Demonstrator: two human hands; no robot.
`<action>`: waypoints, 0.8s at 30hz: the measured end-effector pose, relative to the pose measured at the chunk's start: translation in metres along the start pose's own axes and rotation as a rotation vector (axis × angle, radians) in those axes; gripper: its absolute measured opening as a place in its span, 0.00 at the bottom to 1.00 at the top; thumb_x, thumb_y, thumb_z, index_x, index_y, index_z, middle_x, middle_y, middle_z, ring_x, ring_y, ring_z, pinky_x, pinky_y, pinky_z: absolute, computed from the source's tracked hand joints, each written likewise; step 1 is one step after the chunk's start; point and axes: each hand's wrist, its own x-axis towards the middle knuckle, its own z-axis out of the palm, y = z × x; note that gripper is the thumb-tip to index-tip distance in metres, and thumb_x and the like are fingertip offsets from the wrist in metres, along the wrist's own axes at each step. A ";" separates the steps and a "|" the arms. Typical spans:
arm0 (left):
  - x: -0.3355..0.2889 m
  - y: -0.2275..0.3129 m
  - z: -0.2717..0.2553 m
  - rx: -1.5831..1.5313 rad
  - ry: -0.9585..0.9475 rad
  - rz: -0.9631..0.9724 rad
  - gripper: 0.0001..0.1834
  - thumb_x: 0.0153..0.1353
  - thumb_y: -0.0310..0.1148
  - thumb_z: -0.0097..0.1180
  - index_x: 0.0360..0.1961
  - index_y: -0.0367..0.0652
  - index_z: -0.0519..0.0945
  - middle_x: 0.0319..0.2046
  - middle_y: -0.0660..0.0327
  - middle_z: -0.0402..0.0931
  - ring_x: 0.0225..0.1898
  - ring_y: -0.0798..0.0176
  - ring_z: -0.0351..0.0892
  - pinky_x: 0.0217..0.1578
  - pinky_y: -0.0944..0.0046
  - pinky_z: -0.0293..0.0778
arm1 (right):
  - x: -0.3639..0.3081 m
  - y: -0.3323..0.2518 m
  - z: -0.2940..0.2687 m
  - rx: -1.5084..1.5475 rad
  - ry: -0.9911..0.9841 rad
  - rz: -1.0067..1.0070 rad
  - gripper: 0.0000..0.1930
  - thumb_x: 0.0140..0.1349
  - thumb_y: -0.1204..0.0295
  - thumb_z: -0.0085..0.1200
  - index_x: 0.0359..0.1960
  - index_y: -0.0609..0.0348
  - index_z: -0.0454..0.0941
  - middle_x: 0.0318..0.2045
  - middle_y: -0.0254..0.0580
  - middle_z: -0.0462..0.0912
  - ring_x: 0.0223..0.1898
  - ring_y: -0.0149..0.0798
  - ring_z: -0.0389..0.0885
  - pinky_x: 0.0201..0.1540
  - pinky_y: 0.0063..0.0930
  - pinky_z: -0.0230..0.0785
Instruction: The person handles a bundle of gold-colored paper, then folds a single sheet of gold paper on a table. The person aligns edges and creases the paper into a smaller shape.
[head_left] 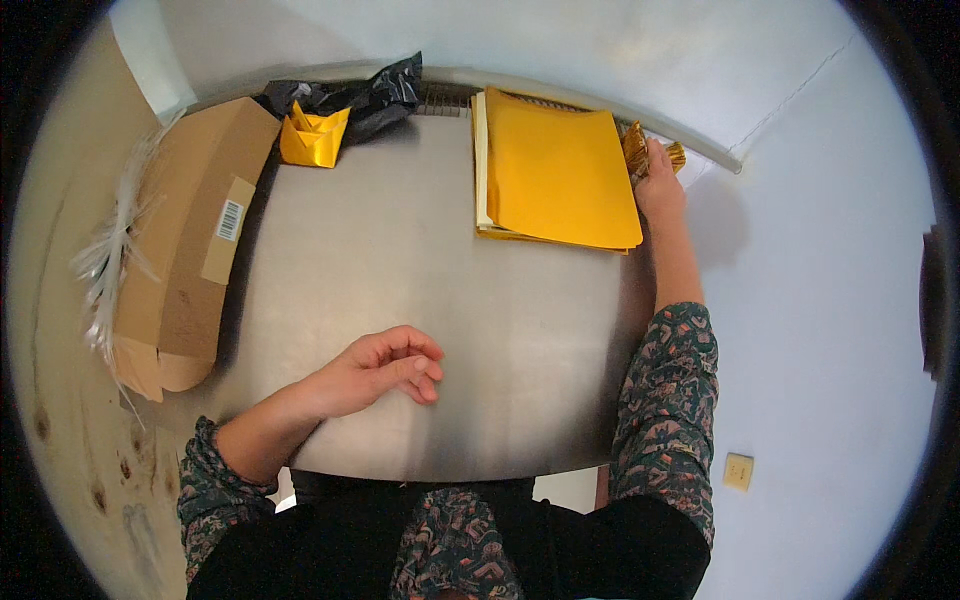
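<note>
My right hand (660, 185) reaches to the far right corner of the table, its fingers closed on a crinkled, shiny gold foil piece (638, 150). Just left of that hand lies a stack of gold paper sheets (560, 170), with paler sheets showing along its left edge. Low over the near part of the table, my left hand (385, 370) holds nothing; its fingers are loosely bent and a little apart. At the far left stands a folded gold paper piece (315, 140) with pointed corners, apart from both hands.
A long brown cardboard box (185, 250) lies along the left edge, with clear plastic strands (115, 240) beside it. Crumpled black plastic (385, 100) sits at the back left. The grey metal table (400, 260) meets walls behind and at right, where a rail (700, 155) runs.
</note>
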 end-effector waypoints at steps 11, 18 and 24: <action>0.005 -0.002 -0.002 -0.023 -0.014 -0.007 0.14 0.79 0.34 0.50 0.58 0.36 0.74 0.46 0.58 0.80 0.44 0.64 0.85 0.47 0.61 0.85 | -0.014 -0.018 -0.054 0.092 0.090 -0.004 0.38 0.63 0.73 0.53 0.78 0.43 0.59 0.74 0.41 0.68 0.62 0.48 0.80 0.56 0.44 0.77; 0.008 -0.004 -0.003 0.017 -0.014 0.003 0.15 0.79 0.33 0.48 0.58 0.35 0.73 0.46 0.56 0.81 0.43 0.63 0.86 0.49 0.62 0.85 | -0.098 -0.106 -0.075 0.378 -0.102 -0.650 0.39 0.61 0.51 0.68 0.69 0.60 0.72 0.65 0.54 0.76 0.67 0.56 0.71 0.72 0.44 0.62; 0.007 -0.001 -0.001 0.034 -0.008 0.012 0.15 0.80 0.34 0.47 0.59 0.34 0.72 0.46 0.56 0.81 0.43 0.64 0.86 0.48 0.63 0.85 | -0.114 -0.130 -0.070 0.295 -0.254 -0.573 0.41 0.56 0.46 0.70 0.66 0.59 0.75 0.64 0.51 0.76 0.66 0.55 0.71 0.71 0.45 0.63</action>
